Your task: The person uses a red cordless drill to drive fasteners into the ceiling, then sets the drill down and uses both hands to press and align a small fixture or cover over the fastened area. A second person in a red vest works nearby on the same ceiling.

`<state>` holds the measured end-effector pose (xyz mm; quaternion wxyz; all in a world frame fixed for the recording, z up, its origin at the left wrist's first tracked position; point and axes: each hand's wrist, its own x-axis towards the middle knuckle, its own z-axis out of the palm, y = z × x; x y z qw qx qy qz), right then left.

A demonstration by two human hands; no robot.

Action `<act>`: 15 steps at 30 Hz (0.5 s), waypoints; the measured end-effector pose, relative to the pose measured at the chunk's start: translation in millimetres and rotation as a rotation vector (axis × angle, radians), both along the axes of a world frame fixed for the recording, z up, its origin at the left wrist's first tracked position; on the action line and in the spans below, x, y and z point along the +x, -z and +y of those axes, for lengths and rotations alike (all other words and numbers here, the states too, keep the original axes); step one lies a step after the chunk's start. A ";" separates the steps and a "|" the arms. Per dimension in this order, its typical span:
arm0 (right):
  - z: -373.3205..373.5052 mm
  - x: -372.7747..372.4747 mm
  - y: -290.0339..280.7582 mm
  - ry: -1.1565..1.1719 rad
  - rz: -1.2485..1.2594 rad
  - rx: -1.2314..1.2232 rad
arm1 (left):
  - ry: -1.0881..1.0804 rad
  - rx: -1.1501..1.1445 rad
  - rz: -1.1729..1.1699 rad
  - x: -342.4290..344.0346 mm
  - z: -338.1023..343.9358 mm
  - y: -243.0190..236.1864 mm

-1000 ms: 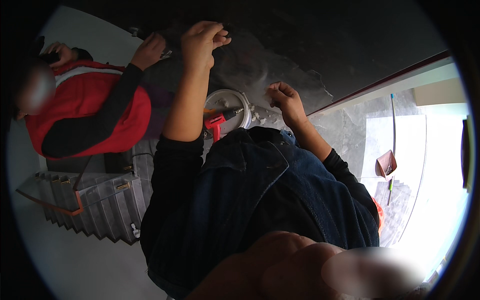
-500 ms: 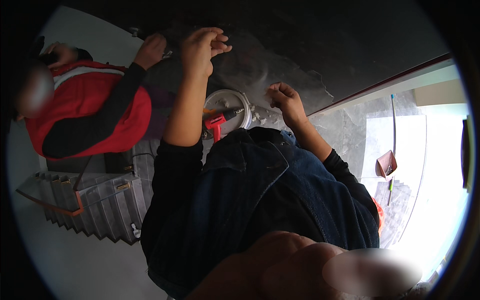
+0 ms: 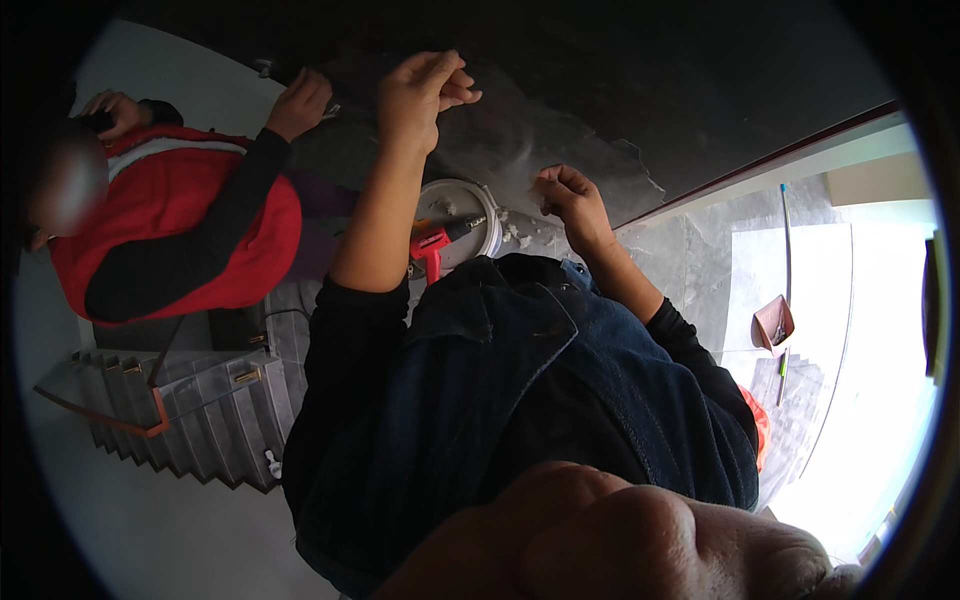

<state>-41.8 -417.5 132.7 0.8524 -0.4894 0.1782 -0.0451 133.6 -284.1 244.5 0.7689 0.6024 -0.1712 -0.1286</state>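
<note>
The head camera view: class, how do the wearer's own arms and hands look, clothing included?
The bare left hand and bare right hand show no gloves. Plain black fabric sleeves stop short of the wrists, leaving both forearms partly uncovered. A dark blue denim garment with stitched seams covers the torso.

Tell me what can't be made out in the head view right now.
All in the head view:
- Anything pinched by the left hand: lost against the dark surface.
- Anything in the right hand: hidden by its curled fingers.
- Bucket, left side: behind the left forearm.
- Red power tool, grip end: behind the denim jacket.
</note>
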 end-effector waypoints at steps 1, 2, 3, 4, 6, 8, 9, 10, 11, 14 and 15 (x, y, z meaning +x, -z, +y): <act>0.0 -0.1 0.3 0.002 0.000 0.004 | 0.003 -0.009 0.014 -0.1 0.0 -0.7; 0.1 -0.1 0.6 0.001 -0.001 0.005 | 0.000 -0.017 0.031 -0.2 -0.1 -1.2; 0.3 0.0 1.0 0.001 -0.002 0.007 | 0.012 -0.028 0.032 -0.3 -0.1 -1.5; 0.3 0.0 1.3 0.000 -0.003 0.008 | 0.016 -0.039 0.036 -0.6 -0.1 -1.8; -0.2 0.1 1.9 -0.002 0.005 0.003 | 0.020 -0.058 0.044 -0.6 -0.6 -1.8; -0.8 0.1 2.0 -0.017 0.008 -0.003 | 0.010 -0.071 0.058 -1.0 -0.7 -1.2; -1.9 0.1 1.8 -0.032 0.007 -0.005 | 0.022 -0.079 0.051 -0.5 -0.8 -1.3; -2.3 -0.1 1.6 -0.047 0.006 -0.008 | 0.025 -0.081 0.052 0.0 -0.7 -1.5; -2.2 0.5 0.9 -0.030 0.009 -0.002 | 0.014 -0.074 0.064 0.9 -1.3 -1.9; 0.2 1.2 -0.6 0.004 0.014 0.010 | 0.016 -0.078 0.057 1.5 -1.4 -2.3; 0.5 1.5 -1.2 0.003 0.014 0.012 | 0.028 -0.090 0.052 1.8 -1.3 -2.6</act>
